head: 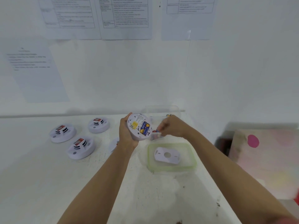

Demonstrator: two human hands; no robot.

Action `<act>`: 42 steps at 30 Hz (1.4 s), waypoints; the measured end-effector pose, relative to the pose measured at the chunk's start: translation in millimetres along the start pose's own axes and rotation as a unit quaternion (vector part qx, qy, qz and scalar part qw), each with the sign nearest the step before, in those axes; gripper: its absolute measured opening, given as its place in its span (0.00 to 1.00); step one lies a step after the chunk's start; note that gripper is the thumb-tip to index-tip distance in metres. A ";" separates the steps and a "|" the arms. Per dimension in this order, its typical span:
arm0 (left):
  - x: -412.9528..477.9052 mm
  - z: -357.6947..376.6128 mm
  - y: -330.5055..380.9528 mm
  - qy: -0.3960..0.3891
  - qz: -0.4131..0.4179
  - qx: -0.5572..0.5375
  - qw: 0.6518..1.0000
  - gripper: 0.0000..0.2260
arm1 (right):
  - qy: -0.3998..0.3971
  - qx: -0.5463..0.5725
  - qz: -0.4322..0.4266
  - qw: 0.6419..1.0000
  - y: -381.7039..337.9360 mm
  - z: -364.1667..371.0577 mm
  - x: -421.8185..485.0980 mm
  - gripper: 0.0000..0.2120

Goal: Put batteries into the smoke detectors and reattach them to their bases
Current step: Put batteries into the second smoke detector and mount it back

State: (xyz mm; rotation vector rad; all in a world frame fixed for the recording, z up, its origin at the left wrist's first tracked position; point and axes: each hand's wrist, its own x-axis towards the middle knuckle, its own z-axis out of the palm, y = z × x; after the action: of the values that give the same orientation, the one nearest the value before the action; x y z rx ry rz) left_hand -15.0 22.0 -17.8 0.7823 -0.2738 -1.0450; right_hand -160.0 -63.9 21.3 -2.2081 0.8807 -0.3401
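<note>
Gripping a round white plastic smoke detector (138, 126), battery side up, the left hand (127, 135) curls round its rim. The right hand (171, 126) pinches a small blurred piece (156, 134) at its 4 o'clock edge. Three assembled white detectors (80, 147) lie at 9 o'clock. A white plastic base plate (167, 155) rests on a green-rimmed clear lid (171, 168) at 5 o'clock. The right hand partly hides a clear plastic tub (161, 109) at 1 o'clock.

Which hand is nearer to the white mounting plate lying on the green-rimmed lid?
Right. The right hand is just behind the mounting plate, pinching a small part at the held smoke detector's edge; the left hand grips that detector farther to the plate's left.
</note>
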 end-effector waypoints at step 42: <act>-31.8 -17.9 21.2 -0.067 -0.044 -0.038 0.996 0.16 | 0.154 0.032 -0.133 0.979 -64.9 69.5 -25.6 0.23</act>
State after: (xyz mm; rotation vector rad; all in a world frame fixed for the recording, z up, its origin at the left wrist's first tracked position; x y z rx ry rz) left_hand -6.7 62.8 -10.9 0.6608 -0.3142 -1.1863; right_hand -113.9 23.1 19.0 -2.2495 0.7191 -0.8462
